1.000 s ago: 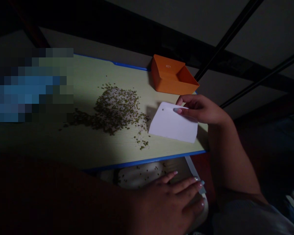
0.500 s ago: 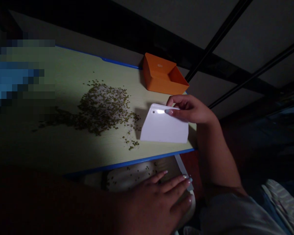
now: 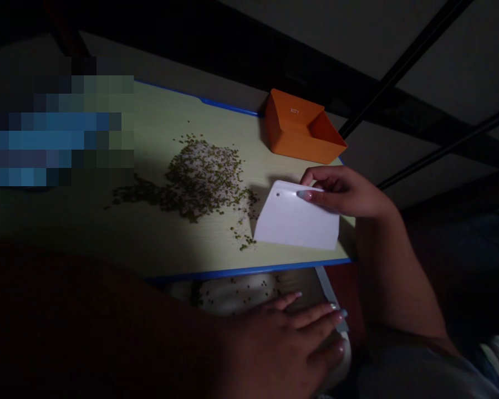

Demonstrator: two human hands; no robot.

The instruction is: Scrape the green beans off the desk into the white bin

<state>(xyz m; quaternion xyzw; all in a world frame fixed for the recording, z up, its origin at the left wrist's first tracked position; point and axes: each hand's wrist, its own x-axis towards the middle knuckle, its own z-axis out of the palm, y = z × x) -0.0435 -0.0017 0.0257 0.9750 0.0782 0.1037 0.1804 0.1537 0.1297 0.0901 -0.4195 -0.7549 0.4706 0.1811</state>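
Note:
My right hand [image 3: 336, 191] grips a white flat scraper [image 3: 299, 219] by its upper edge, thumb in front and fingers behind. The scraper stands tilted on the pale table, its left edge by stray green beans [image 3: 247, 241]. Left of it spreads a heap of green beans mixed with white grains [image 3: 205, 174], trailing off further left. My left hand [image 3: 283, 343] lies below the table edge, palm down with fingers apart, over an open drawer [image 3: 326, 288]. Its fingertips reach the drawer's right side. The left thumb is hidden.
An orange open box [image 3: 303, 130] stands at the table's far edge. A blue rim [image 3: 249, 271] runs along the near edge. Scattered beans lie on a white surface [image 3: 224, 291] in the drawer. A pixelated blue patch [image 3: 58, 138] covers the upper left. The surroundings are dark.
The whole view has shifted, so everything appears further right. Against the table, the scraper has come slightly closer to the beans. My left hand keeps its spread pose over the drawer.

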